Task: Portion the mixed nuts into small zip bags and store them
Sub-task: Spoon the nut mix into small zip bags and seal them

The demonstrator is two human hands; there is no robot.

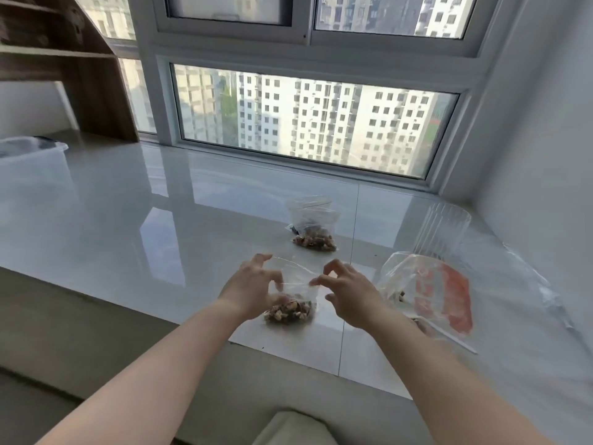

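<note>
**Closing the zip bag at the front edge of the ledge**

A small zip bag [290, 300] with mixed nuts in its bottom sits on the white ledge [128, 220], close to the front edge and a little right of the middle. Both hands are at its top part. The left hand [253, 289] has curled fingers around the left side of the bag, and the thumb seems to press the plastic just above the nuts. The right hand [348, 292] pinches the right end of the bag mouth between thumb and forefinger, while its other fingers are spread and hold nothing. I judge that the person is pressing the zip closed, but the strip itself is too thin and clear to see if it is already sealed.

Further back, towards the window, lies a second filled bag [314, 226]. To the right lies the big nut package [426, 290] with red print, almost touching the right wrist. A clear storage box [32, 155] stands at the far left edge.

The risks, as I see them: if the zip closes only partly, nuts can fall out when the bag is lifted. The bag is near the front edge, so a pull toward the body may drag it off. The right forearm can also push the big package.
</note>
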